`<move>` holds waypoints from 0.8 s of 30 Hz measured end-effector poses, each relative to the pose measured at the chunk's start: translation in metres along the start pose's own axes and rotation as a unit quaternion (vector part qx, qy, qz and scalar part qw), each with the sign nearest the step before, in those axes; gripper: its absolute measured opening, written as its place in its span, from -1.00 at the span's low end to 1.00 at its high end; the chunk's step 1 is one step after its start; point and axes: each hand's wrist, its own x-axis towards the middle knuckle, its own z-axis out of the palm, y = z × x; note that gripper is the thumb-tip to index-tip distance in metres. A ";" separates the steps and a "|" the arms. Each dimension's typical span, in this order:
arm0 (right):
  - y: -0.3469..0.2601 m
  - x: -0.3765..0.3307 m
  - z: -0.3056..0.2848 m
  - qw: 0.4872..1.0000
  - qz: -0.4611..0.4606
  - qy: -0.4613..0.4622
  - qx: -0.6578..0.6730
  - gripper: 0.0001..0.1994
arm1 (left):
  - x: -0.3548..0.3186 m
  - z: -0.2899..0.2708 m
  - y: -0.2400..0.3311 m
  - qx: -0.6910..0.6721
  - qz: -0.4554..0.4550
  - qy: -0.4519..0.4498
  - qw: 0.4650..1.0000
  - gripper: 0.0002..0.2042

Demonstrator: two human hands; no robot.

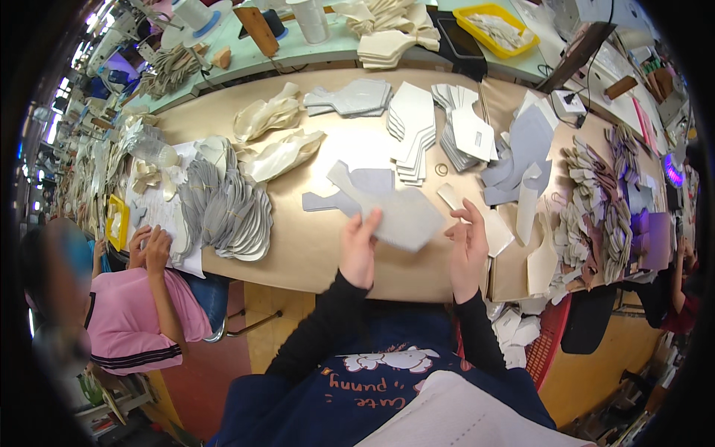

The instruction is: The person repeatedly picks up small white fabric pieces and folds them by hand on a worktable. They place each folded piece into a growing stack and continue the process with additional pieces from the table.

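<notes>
My left hand pinches a pale grey cut piece, flat and angular with a narrow arm, between thumb and fingers above the table. Beneath it, partly covered, lies a darker blue-grey cut piece. My right hand is raised just right of the held piece, its fingers apart and slightly curled with nothing visible in them. Close to that hand are a white cut piece and a small ring. Beyond my hands stand stacks of white cut pieces and grey-edged pieces.
The brown-covered table also bears bundled grey pieces, cream pieces, blue-grey sheets and several bundles at right. A person in pink sits at left. A red basket stands below the table edge.
</notes>
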 end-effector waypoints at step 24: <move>0.037 -0.026 0.005 0.959 -0.105 -0.173 -0.196 -0.85 | 0.082 -0.068 -0.002 0.706 0.273 -0.141 0.638 -0.42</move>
